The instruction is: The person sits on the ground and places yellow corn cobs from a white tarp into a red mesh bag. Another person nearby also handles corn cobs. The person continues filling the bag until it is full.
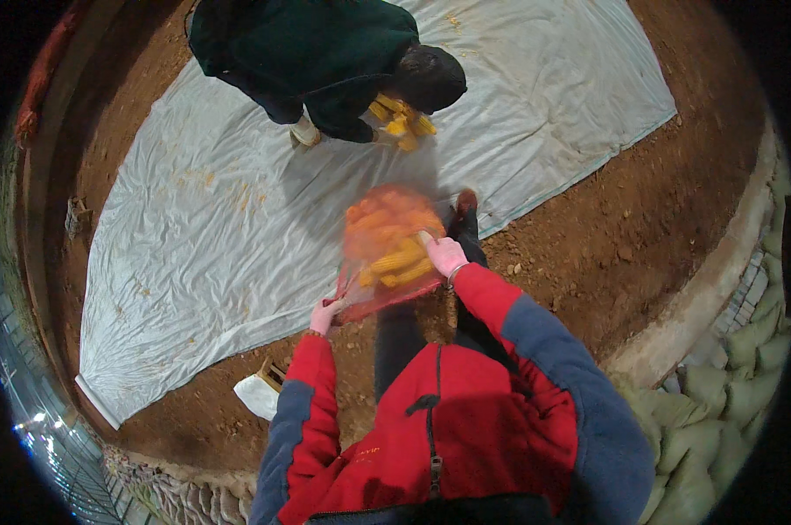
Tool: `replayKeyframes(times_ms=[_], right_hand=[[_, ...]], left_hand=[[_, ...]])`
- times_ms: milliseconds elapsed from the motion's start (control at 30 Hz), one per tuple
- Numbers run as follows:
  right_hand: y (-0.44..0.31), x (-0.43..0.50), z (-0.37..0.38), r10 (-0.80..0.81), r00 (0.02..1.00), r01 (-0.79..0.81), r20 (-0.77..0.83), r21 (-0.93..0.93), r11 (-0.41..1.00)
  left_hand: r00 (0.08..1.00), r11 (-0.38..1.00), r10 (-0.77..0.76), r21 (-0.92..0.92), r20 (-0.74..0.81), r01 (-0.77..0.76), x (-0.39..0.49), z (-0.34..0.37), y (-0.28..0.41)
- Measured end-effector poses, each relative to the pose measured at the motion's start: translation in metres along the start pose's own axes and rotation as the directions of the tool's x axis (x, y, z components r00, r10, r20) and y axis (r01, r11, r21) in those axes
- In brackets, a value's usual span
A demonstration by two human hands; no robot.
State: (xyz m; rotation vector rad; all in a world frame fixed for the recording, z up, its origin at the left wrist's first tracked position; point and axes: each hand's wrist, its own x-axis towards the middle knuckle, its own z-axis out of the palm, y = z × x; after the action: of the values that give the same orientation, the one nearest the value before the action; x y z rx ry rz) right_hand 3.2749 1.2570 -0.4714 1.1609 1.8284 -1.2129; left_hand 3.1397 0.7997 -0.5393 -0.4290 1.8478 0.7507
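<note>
A red mesh bag (395, 213) with several yellow corn cobs (398, 256) inside lies in front of me at the near edge of a white plastic sheet (238, 262). My left hand (324, 315), in a pink glove, grips the left side of the bag's mouth. On the right side of the bag, my right hand (446, 256), also gloved in pink, is closed on the mesh rim. Beyond the bag, more corn cobs (402, 125) are by the hands of a bent-over person.
A co-worker (310, 59) in dark clothing stoops on the sheet. A small wooden stool (272, 375) with a white bag (257, 396) stands at lower left on bare soil. Stacked pale green sacks (704, 433) lie at lower right; a filled red mesh sack (41, 79) lies far left.
</note>
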Motion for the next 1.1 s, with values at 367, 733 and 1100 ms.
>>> replayKeyframes(times_ms=[367, 733, 1100], right_hand=[[-0.001, -0.004, -0.015, 0.089, 0.996, -0.088, -0.022, 0.07, 0.994], [0.029, 0.026, -0.011, 0.028, 0.974, 0.093, -0.225, 0.507, 0.857], [0.049, 0.068, -0.015, 0.208, 0.952, -0.111, -0.223, 0.382, 0.917]], left_hand=[[0.801, 0.921, 0.33, -0.014, -0.5, -0.389, 0.011, 0.044, 0.101], [0.984, 0.831, 0.028, -0.551, 0.179, 0.076, 0.02, 0.012, 0.092], [0.919, 0.832, 0.39, -0.404, -0.059, -0.379, 0.003, 0.051, 0.115]])
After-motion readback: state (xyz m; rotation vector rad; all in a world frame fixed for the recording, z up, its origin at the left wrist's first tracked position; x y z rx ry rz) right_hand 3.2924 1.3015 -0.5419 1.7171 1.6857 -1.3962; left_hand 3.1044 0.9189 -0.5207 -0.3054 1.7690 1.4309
